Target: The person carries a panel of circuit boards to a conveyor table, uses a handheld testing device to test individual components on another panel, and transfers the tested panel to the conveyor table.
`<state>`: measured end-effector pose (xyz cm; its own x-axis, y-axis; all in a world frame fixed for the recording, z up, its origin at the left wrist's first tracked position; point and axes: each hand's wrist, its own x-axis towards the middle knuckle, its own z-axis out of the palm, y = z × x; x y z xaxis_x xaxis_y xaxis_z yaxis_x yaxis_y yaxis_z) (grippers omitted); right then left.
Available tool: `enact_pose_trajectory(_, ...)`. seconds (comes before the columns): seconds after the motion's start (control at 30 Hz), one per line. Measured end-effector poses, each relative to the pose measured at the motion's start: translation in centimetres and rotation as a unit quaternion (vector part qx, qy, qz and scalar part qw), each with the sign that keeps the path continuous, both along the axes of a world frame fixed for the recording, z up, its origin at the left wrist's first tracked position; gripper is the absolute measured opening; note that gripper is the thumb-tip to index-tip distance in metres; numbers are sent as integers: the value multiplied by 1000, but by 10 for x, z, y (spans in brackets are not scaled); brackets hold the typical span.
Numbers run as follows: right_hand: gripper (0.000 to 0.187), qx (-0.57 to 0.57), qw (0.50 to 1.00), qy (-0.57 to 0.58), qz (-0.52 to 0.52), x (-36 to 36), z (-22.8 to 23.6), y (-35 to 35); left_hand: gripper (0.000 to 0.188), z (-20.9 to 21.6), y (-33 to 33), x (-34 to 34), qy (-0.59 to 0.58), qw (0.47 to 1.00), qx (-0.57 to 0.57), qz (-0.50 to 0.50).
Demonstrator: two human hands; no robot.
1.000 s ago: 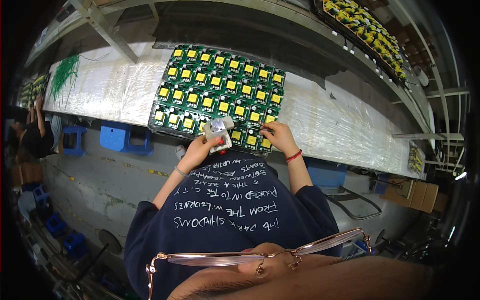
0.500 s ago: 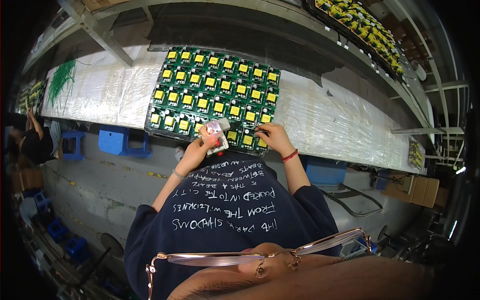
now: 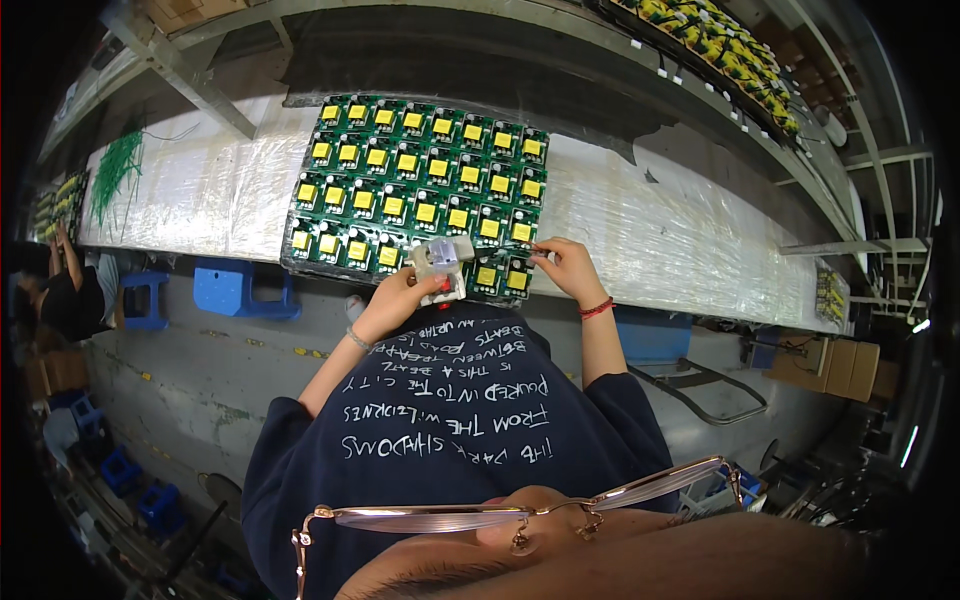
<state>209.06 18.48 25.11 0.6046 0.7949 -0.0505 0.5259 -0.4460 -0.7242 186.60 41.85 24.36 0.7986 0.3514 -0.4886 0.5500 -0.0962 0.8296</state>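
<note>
Rows of green circuit boards [image 3: 408, 162], each with a yellow block-shaped part, lie close together on a dark tray or mat in front of me. My left hand [image 3: 396, 300] is closed around a small white handheld device [image 3: 438, 262] with a clear top and a red part, held over the nearest row. My right hand [image 3: 568, 268] is pinched at the right edge of the boards, thumb and finger together. Something thin and dark seems to run from its fingertips toward the device, too small to name.
Plastic film covers the bench [image 3: 690, 225]. A bundle of green wires [image 3: 118, 175] lies at the left. More yellow-topped parts fill a shelf [image 3: 710, 55] at the upper right. A blue stool [image 3: 225, 285] stands below the bench. Another person [image 3: 70, 290] works at far left.
My right hand has moved a little to the right, away from the boards. The glow on the device and my left fingers has faded. The whole view has shifted slightly.
</note>
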Motion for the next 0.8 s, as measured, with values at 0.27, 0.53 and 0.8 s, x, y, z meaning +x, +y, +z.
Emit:
enact_pose_trajectory(0.27, 21, -7, 1000, 12, -24, 2, -9, -21, 66, 2, -9, 18, 0, 1000, -5, -23)
enact_pose_trajectory(0.53, 22, 7, 1000, 7, -11, 6, -17, -21, 67, 0, -15, 22, 0, 1000, -12, -2)
enact_pose_trajectory(0.8, 23, 17, 1000, 3, -9, -3, -19, -27, 67, 2, -21, 14, 10, 1000, 2, -6)
